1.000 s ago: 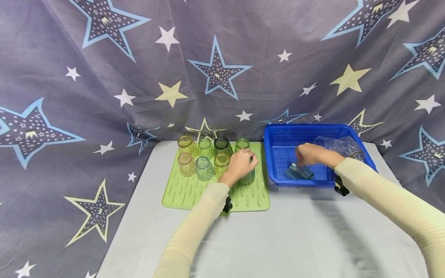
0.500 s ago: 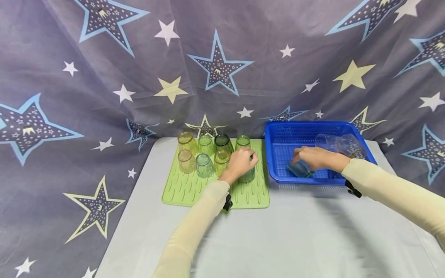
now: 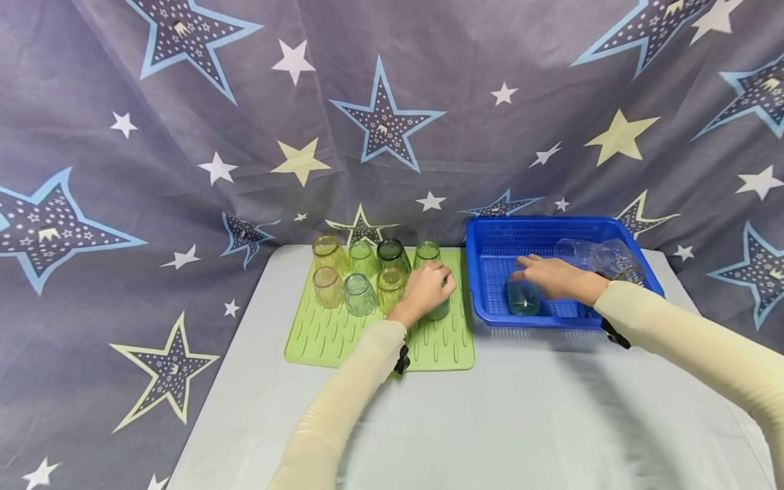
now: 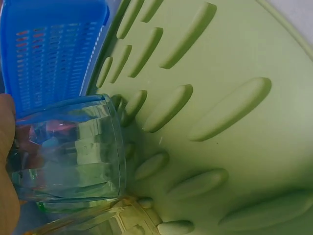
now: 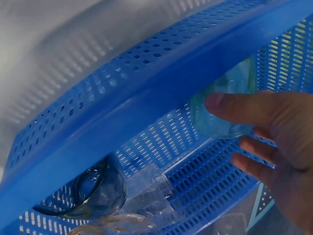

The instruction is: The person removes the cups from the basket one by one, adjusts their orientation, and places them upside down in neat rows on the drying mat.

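In the head view my left hand holds a pale blue glass by its upper end at the right of a green drying mat. The left wrist view shows this glass mouth down on the mat, with fingers at its base. Inside a blue basket, my right hand grips a teal glass near the left front. From the right wrist, the thumb lies across that glass; the fingertips behind it are partly hidden.
Upturned glasses stand in two rows on the mat, among them a pink glass, a blue one and a dark green one. Clear glasses and a dark glass lie at the basket's right. A star-patterned curtain hangs behind.
My right hand has closed on the teal glass, which lay on its side and now stands more upright. The left hand has stayed on its glass.
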### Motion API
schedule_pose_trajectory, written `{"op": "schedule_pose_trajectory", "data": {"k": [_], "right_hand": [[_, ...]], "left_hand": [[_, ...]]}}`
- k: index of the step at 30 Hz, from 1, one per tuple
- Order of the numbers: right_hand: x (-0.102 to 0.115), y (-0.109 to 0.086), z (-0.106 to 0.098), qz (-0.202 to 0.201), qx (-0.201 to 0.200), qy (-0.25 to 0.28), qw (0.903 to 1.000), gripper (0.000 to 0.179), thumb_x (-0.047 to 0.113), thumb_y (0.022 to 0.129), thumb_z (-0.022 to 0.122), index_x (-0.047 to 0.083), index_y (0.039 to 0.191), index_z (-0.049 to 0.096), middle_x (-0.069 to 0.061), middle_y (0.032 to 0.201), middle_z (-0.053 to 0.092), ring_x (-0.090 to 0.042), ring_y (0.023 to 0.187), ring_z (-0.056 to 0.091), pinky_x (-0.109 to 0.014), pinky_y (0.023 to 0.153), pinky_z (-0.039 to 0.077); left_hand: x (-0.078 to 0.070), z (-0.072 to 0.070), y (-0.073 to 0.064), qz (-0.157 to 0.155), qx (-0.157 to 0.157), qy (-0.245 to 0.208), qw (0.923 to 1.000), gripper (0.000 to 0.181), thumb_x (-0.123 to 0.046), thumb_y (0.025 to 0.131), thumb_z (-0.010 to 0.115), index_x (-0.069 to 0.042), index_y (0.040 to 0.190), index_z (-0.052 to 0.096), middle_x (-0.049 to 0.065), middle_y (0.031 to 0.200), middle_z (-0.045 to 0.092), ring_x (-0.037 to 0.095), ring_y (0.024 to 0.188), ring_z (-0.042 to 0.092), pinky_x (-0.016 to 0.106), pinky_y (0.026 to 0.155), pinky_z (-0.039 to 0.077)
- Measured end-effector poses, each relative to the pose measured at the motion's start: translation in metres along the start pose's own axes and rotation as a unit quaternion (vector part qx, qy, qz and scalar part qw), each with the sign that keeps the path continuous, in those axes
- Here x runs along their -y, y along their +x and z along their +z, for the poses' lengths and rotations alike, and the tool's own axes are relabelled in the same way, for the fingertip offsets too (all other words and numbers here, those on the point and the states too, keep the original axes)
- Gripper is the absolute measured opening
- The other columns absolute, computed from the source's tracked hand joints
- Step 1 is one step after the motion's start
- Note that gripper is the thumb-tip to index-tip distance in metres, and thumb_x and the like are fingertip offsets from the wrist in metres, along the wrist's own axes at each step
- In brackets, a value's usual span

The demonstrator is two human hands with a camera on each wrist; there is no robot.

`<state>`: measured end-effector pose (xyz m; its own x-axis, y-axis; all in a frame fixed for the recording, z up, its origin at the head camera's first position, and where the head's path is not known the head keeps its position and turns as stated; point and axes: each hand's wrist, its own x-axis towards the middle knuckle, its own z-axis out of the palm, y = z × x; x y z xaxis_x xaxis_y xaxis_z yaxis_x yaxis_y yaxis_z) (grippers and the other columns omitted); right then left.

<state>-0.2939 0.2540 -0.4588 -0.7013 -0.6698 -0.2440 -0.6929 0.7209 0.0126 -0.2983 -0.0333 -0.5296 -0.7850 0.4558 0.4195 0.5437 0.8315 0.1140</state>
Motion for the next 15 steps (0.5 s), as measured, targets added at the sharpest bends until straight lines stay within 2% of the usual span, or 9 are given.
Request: {"op": "schedule_pose_trajectory", "data": {"k": [4, 9, 15], "right_hand": [[0.000, 0.004, 0.005, -0.020, -0.010, -0.019, 0.9996, 0.060, -0.023, 0.075, 0.070, 0.005, 0.128, 0.070, -0.032, 0.142, 0.054, -0.056, 0.128, 0.052, -0.046, 0.072, 0.061], [-0.001, 0.007, 0.010, -0.045, -0.002, -0.014, 0.9989, 0.052, -0.012, 0.074, 0.081, 0.001, 0.124, 0.070, -0.029, 0.132, 0.063, -0.049, 0.120, 0.061, -0.053, 0.090, 0.058], [-0.002, 0.014, 0.007, -0.053, 0.008, -0.006, 0.9985, 0.054, -0.008, 0.071, 0.085, -0.002, 0.123, 0.070, -0.024, 0.123, 0.069, -0.042, 0.111, 0.067, -0.050, 0.094, 0.057]], "left_hand": [[0.001, 0.004, -0.001, 0.007, -0.011, 0.005, 0.9999, 0.022, -0.019, 0.097, 0.060, -0.011, 0.097, 0.080, 0.004, 0.103, 0.076, 0.022, 0.095, 0.071, 0.033, 0.085, 0.059], [0.002, 0.009, 0.000, 0.015, -0.015, 0.006, 0.9998, 0.022, -0.018, 0.097, 0.059, -0.010, 0.099, 0.079, 0.005, 0.105, 0.076, 0.022, 0.096, 0.070, 0.033, 0.089, 0.058], [0.005, 0.009, 0.003, 0.016, -0.008, 0.007, 0.9998, 0.022, -0.018, 0.098, 0.058, -0.010, 0.098, 0.078, 0.005, 0.102, 0.074, 0.024, 0.095, 0.069, 0.035, 0.087, 0.058]]}}
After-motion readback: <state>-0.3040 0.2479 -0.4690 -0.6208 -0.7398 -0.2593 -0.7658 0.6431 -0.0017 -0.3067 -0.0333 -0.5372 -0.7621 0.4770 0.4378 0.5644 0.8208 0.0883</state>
